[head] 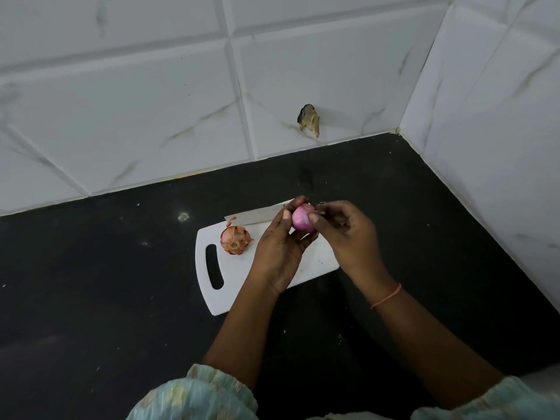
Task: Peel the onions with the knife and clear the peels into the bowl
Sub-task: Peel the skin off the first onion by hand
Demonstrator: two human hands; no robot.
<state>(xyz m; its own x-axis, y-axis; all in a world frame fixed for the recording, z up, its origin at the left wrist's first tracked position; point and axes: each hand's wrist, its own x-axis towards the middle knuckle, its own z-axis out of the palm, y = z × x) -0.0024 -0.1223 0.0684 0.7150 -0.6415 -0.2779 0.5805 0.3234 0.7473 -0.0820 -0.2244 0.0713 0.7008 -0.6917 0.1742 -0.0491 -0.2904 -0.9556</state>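
Spreading dark and speckled under white marble-look wall tiles (136, 116), the black stone tabletop (91, 283) carries a white plastic cutting board with a slot handle (239, 286), and a steel knife blade (257, 215) lies across the board's far edge. Above the board both hands meet on a peeled pink onion (303, 218) — the left hand (278, 250) cups it with curled fingers, the right hand (348, 234) pinches at its top. Smallest, an unpeeled brown-skinned onion (235, 239) sits on the board near the handle slot.
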